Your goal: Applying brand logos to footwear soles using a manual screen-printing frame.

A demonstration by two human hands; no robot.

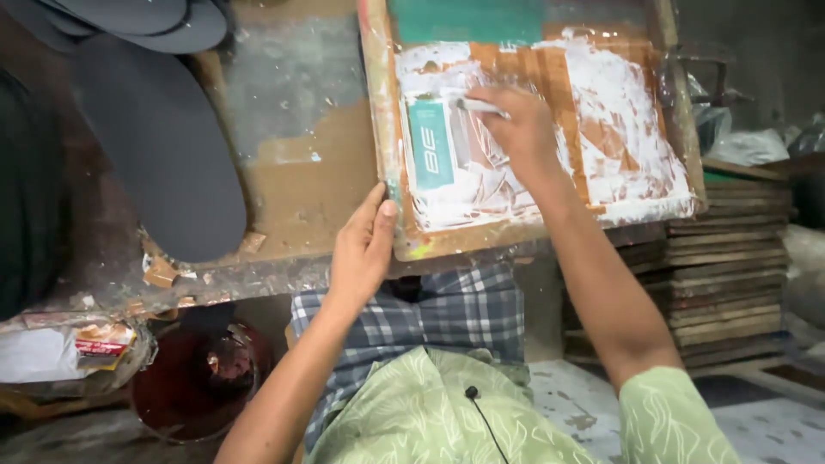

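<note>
Hard to make out a lot here. The top of the wooden-framed printing screen smeared with white paint [601, 129] is cut off by the upper edge of the frame, and whatever lies under its mesh is hidden. The right hand [520, 129] covers the middle of the screen, so most of the small white-coated tool [481, 106] it holds is out of sight; only a short pale end sticks out to the left of the fingers, which are closed around it. Can't tell if it's a scraper or a stick.

The screen itself sits in the upper middle of the frame on the worn, paint-spattered brown tabletop [296, 180]. It has a teal rectangular patch with pale markings [430, 144] at its left side, a green band along the top, and thick white streaks over orange-brown mesh.

The left hand [365, 249] rests at the screen's lower left corner, thumb up along the frame edge, fingers loosely together and pressed against the wood, not wrapped around anything.

In the upper left lie dark grey foam sole-shaped sheets [159, 137], partly cut off. A stack of wooden frames [730, 275] stands at the right, and a dark red round bucket [202, 378] sits murky in the lower left.
</note>
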